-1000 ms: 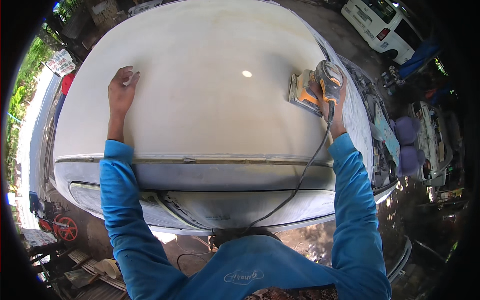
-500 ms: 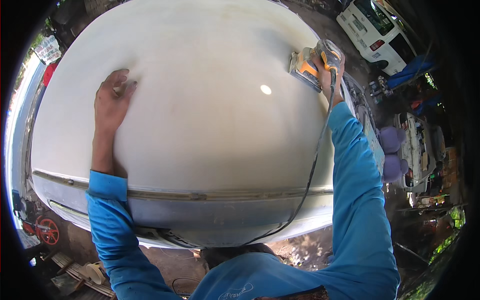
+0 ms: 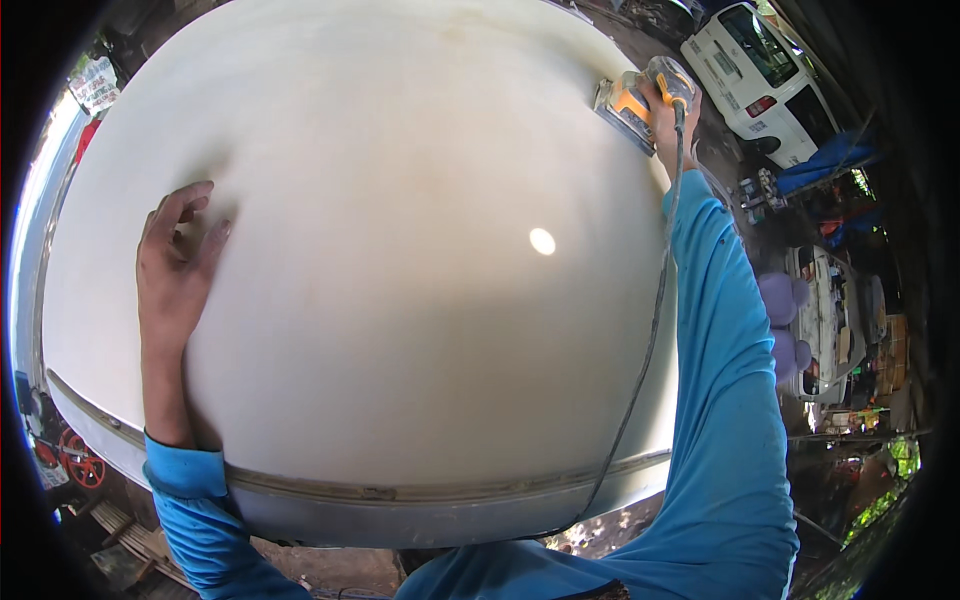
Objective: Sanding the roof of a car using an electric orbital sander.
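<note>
Across most of the view spreads a white, dusty vehicle roof (image 3: pixel 400 330), with tan patches toward its far side. At its far right edge my right hand (image 3: pixel 668 125) grips a yellow and grey electric sander (image 3: pixel 632 108), whose flat pad lies on the panel. A dark power cord (image 3: pixel 650 345) runs from the sander back toward me over the near edge. Over the left part of the roof is my left hand (image 3: pixel 178 260), with bent fingers held apart and nothing in them; whether its fingertips touch the surface, I cannot tell.
A trim channel (image 3: pixel 380 492) runs along the roof's near edge. At the upper right stands a white van (image 3: pixel 760 80) beside a blue tarp (image 3: pixel 828 150). Purple seats (image 3: pixel 783 320) are at the right. A red wheel (image 3: pixel 82 458) shows at the lower left.
The view has shifted forward over the roof. My right hand has slid the sander slightly farther and right. My left hand now sits farther left and lower in the picture.
</note>
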Action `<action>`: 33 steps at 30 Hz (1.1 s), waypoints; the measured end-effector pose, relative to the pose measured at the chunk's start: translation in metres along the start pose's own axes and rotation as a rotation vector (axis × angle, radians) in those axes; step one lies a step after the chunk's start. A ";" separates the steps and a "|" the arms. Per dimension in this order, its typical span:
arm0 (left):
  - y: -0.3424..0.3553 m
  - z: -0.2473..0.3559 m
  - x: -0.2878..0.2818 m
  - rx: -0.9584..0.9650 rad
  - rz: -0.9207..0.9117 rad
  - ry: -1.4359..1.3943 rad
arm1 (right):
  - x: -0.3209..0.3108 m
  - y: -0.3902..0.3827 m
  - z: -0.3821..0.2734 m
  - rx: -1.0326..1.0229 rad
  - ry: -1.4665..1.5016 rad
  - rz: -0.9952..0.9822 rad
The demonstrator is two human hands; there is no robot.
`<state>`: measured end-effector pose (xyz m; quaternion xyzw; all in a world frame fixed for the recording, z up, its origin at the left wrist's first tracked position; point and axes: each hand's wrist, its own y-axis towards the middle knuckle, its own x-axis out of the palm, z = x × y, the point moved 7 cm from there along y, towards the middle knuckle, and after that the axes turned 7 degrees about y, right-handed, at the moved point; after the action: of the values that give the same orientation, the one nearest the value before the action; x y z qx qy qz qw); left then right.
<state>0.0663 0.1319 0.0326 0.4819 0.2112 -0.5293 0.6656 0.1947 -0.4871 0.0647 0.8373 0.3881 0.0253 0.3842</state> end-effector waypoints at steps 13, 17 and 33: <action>-0.001 0.006 0.001 0.022 -0.001 0.011 | 0.038 0.022 0.001 -0.046 0.016 -0.069; 0.000 0.005 0.000 0.015 -0.005 -0.025 | 0.027 -0.004 -0.028 -0.031 -0.019 -0.078; 0.003 -0.002 0.003 0.051 0.028 0.023 | -0.037 -0.115 -0.106 0.005 -0.008 -0.077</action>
<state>0.0707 0.1318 0.0306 0.5076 0.1986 -0.5195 0.6580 0.0606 -0.3990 0.0728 0.8228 0.4185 0.0061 0.3846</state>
